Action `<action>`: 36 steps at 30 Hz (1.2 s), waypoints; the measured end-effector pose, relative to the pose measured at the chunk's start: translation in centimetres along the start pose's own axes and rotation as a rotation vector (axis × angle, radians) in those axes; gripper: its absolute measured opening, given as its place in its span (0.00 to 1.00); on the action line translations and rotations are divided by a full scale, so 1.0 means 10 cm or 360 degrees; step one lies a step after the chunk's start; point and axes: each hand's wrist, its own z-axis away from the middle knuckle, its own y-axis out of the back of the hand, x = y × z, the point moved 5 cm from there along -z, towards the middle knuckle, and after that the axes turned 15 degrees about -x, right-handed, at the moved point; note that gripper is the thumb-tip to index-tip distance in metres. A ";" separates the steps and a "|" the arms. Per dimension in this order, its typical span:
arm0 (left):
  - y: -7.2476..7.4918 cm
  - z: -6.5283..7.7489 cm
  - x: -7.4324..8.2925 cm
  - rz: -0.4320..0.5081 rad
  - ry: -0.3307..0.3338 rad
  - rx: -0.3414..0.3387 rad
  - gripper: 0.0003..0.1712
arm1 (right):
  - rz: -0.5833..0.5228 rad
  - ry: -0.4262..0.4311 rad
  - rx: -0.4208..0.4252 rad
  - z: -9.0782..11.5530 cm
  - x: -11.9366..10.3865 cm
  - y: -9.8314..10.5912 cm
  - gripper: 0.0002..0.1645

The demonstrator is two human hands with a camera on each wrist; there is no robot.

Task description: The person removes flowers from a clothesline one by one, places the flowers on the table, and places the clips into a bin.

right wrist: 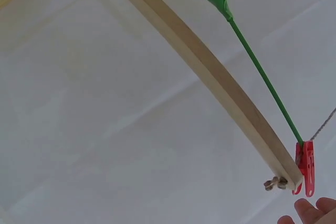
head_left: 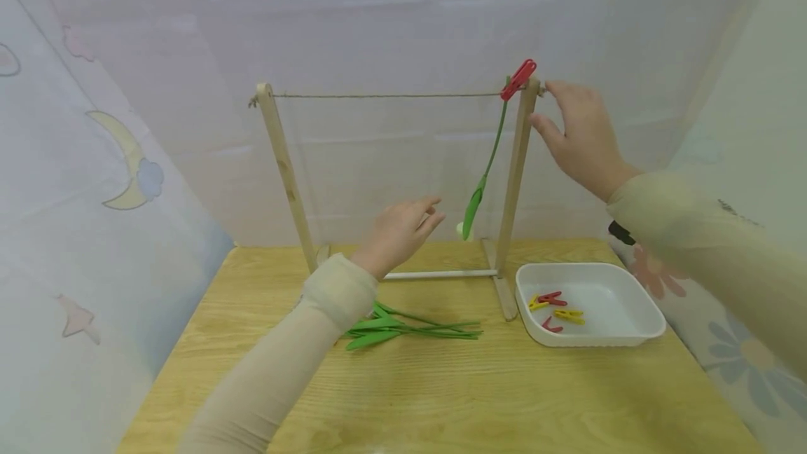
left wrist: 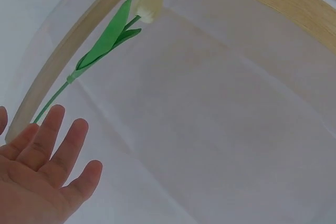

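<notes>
An artificial white tulip [left wrist: 149,6] with green leaves hangs head down from the string [head_left: 391,96], its stem caught in a red clothespin [head_left: 520,80] near the right post. My right hand [head_left: 586,139] is raised just right of that post's top, fingers apart and holding nothing. In the right wrist view its fingertips [right wrist: 310,208] show just below the clothespin. My left hand [head_left: 397,230] is in the air left of the hanging flower, empty, with fingers spread in the left wrist view. Beneath the left forearm, several green stems and leaves [head_left: 410,328] lie on the table, partly hidden by the sleeve.
A wooden frame with a left post [head_left: 286,174] and a right post [head_left: 515,181] carries the string, and a white bar [head_left: 441,274] joins its base. At the table's right, a white tray [head_left: 614,340] contains several red and yellow clothespins [head_left: 569,316]. Cloth hangs behind.
</notes>
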 end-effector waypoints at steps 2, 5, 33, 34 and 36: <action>0.00 -0.01 0.00 -0.0005 0.0002 0.0024 0.24 | 0.0018 -0.0012 -0.0022 -0.07 0.00 0.04 0.29; 0.00 -0.04 0.01 0.0006 0.0005 0.0063 0.24 | 0.0006 -0.0091 -0.0091 -0.20 0.03 0.09 0.31; -0.16 -0.75 0.28 0.0767 0.0066 0.0327 0.29 | -0.0490 -0.0501 -0.0444 -0.61 0.29 0.21 0.31; -0.17 -0.78 0.29 0.0815 0.0065 0.0345 0.29 | -0.0502 -0.0507 -0.0432 -0.61 0.29 0.21 0.31; -0.18 -0.83 0.30 0.0892 0.0056 0.0378 0.29 | -0.0515 -0.0524 -0.0418 -0.62 0.28 0.21 0.30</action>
